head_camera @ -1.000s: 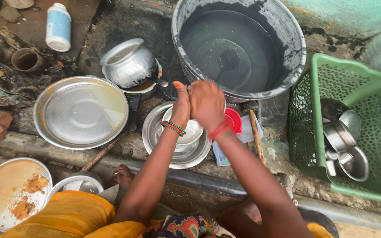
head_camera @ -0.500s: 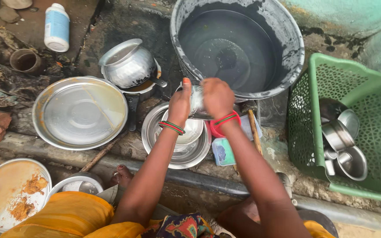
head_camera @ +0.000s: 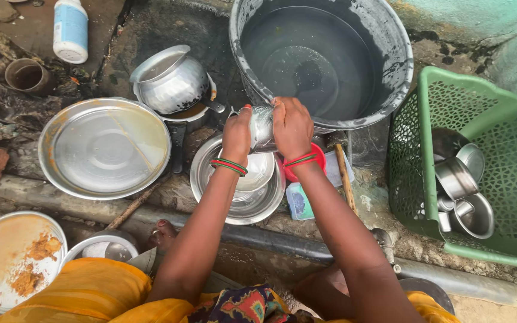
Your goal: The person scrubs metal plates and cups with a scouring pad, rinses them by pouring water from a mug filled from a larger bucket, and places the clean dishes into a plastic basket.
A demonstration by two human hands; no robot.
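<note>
The left hand (head_camera: 237,134) and right hand (head_camera: 292,127) clasp a small steel cup (head_camera: 262,127) between them, above the stacked steel bowls (head_camera: 240,191) and just near of the grey water tub (head_camera: 390,78). Both grips press against its sides. The cup appears light, rigid, smooth and probably slippery when wet; hold it around the cylindrical wall.

Green basket (head_camera: 513,179), grey bucket (head_camera: 390,90), silver steel cup (head_camera: 262,127).
</note>
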